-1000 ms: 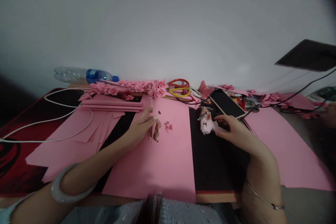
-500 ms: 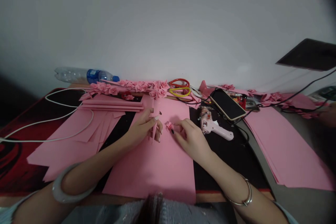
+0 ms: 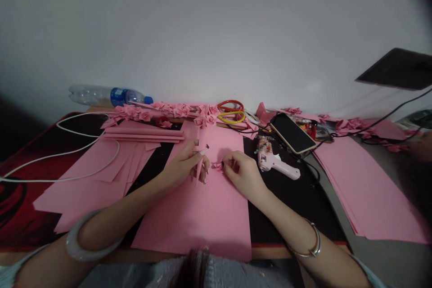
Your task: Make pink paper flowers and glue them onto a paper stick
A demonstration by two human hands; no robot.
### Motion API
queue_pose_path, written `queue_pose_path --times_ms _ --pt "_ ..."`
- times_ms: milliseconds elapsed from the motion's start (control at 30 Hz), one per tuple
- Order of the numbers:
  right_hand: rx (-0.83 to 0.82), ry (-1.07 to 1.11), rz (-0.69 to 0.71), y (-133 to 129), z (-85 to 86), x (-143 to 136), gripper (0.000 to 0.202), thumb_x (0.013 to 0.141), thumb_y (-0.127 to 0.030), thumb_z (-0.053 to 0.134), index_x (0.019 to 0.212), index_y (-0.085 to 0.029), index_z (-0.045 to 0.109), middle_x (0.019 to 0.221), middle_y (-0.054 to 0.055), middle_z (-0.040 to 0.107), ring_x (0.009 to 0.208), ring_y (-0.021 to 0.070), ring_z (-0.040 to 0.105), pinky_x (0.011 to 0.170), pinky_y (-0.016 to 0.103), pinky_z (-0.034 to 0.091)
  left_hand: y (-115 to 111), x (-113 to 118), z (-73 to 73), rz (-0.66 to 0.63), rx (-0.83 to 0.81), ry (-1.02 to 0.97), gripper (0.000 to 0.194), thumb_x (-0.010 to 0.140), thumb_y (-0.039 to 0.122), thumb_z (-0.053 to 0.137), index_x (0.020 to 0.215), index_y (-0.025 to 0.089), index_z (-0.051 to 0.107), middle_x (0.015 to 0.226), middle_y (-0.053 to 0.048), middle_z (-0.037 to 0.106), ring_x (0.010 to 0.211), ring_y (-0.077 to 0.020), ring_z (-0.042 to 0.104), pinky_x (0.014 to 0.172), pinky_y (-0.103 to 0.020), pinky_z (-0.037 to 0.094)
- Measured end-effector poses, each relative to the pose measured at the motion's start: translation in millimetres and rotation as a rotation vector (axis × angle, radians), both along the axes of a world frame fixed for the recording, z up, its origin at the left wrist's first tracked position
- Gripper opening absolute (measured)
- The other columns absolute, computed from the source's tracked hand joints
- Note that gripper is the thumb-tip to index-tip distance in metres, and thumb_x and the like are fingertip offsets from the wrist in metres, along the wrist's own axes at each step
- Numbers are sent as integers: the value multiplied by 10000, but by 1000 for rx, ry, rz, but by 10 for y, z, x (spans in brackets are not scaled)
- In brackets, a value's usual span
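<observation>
My left hand (image 3: 185, 164) is closed in a pinch on a folded strip of pink paper (image 3: 199, 171), which stands up between thumb and fingers. My right hand (image 3: 245, 172) has thumb and forefinger pressed together at the edge of a small pink paper flower (image 3: 217, 166). The flower sits just right of the left fingertips, seen almost side-on. Beneath both hands lies a large pink paper sheet (image 3: 192, 220).
A pink glue gun (image 3: 278, 166) and a phone (image 3: 293, 133) lie on the right. Paper flowers (image 3: 182, 110), scissors (image 3: 231, 117) and a plastic bottle (image 3: 111, 95) line the wall. Pink sheets (image 3: 367, 189) lie far right, with more sheets (image 3: 91, 180) and a white cable (image 3: 50, 160) left.
My right thumb and forefinger have come together at the flower. The flower has turned from facing up to nearly side-on. My left hand has hardly moved.
</observation>
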State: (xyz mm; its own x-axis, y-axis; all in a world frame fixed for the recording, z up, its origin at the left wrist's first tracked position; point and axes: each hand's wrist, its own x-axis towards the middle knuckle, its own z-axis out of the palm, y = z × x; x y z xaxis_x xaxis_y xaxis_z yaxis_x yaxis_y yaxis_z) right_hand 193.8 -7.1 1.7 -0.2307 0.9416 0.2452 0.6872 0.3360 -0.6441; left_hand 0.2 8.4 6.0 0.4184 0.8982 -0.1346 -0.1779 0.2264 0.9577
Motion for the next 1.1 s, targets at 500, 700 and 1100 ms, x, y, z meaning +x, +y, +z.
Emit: queue_pose_path --times_ms 500,700,1100 --pt "23 74 233 -58 35 24 188 788 -72 583 929 -184 636 890 44 606 654 133 522 578 247 413 5 -7 -11 -2 13 42 273 874 373 549 973 219 346 639 52 623 436 -124 597 417 -230 491" --pt "27 72 194 -28 -15 20 175 775 -28 561 847 -167 638 822 30 603 598 117 496 560 241 398 8 -9 -24 -13 17 43 262 890 372 537 976 222 340 641 53 632 430 -117 593 414 -220 481" --pt "86 204 45 -48 28 83 170 774 -53 594 863 -162 688 742 11 556 584 119 471 546 242 376 -3 -7 -49 -36 38 70 245 894 375 527 971 219 354 621 65 615 433 -120 605 380 -193 448"
